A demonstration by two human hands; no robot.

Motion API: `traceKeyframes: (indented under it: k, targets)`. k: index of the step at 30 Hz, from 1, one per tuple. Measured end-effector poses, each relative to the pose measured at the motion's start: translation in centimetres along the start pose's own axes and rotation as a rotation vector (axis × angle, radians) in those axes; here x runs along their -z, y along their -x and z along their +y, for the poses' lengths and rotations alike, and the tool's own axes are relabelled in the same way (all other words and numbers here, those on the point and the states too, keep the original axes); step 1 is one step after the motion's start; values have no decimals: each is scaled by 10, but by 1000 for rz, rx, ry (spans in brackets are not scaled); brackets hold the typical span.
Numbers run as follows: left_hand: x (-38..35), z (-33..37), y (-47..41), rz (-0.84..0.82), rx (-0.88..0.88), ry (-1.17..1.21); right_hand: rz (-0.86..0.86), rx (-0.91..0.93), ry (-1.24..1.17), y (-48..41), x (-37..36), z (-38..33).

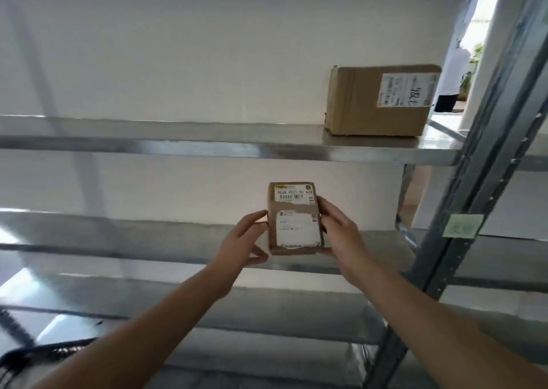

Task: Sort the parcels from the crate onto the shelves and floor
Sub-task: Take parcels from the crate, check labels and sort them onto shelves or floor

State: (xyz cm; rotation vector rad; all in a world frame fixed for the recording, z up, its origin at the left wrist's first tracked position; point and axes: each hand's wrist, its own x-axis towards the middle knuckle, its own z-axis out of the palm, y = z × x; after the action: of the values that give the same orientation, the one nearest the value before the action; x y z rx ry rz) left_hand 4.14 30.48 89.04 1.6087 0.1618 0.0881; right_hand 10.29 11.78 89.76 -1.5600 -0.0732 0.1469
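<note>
I'm pinching a small brown cardboard parcel with white labels (294, 219) between my left grip (247, 242) and right grip (341, 234), held upright in front of the grey metal shelves (178, 145).

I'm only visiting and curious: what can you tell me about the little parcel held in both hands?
The small parcel is a brown cardboard box, taller than wide, held upright before the metal shelves. Two white labels cover its near face: the upper has a barcode and printed code, with a ragged lower edge; the larger lower one looks mostly blank. The left hand grips its left edge, the right hand its right edge. It appears to rest on no shelf.
</note>
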Motion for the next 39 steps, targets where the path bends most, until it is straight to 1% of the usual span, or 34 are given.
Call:
traceKeyframes:
  k: [3,6,10,13,15,17,19,23,27,32,35,39]
  targets:
    - [21,-12,26,121,49,-19,-71,-13,47,14,-24,8]
    - [38,-32,53,204,80,37,-114,-28,69,30,-44,22]
    - [60,-56,96,268,127,124,-259,-60,96,49,-71,38]
    - [83,-68,127,372,149,162,-378,-83,161,64,-104,45]
    - [101,-73,145,455,149,216,-481,-89,265,76,-131,44]
    - [120,-76,163,500,133,251,-572,-81,340,90,-158,41]
    - [145,-77,179,531,113,256,-629,-67,348,100,-187,36]
    - [215,-70,216,613,53,186,-740,-30,279,122,-260,24]
    - [291,-58,257,721,-7,187,-830,30,244,148,-348,19]
    - [373,-68,295,814,-17,179,-913,49,239,174,-444,17]
    - [410,-76,307,849,-27,214,-950,67,272,182,-490,20]
    - [450,-91,312,867,5,215,-950,71,309,182,-532,30]
